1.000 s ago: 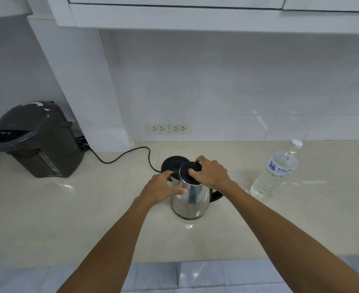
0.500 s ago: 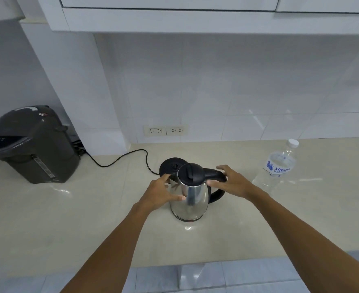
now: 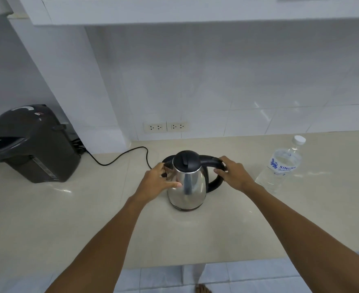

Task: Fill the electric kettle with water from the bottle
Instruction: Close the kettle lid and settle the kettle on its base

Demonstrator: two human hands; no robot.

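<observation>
Right hand (image 3: pixel 234 175): fingers curled around the top of the kettle's black handle (image 3: pixel 213 166), closed on it in a loose grip.
Left hand (image 3: pixel 157 183): spread open and pressed flat against the steel side of the kettle near the spout, thumb along the body; it steadies, it does not grasp.
Kettle (image 3: pixel 187 185): upright on the table (image 3: pixel 90 218), in front of its round black base, which peeks out behind it.
Lid (image 3: pixel 186 161): black, shut down on the kettle mouth.
Bottle (image 3: pixel 282 166): clear plastic, white cap on, standing on the table near the right hand, apart from the kettle; water inside reads as partly full, exact level hard to tell.
Surroundings: 1 black cord runs from the base toward a dark thermo pot at the left; 2 wall sockets sit behind the kettle.
Step in hand: getting the kettle ready, by my reading; no water poured yet.
Next move calls for: opening the lid, likely with the right thumb on its release while the left hand braces, then uncapping the bottle with both hands before tipping it over the open mouth.
</observation>
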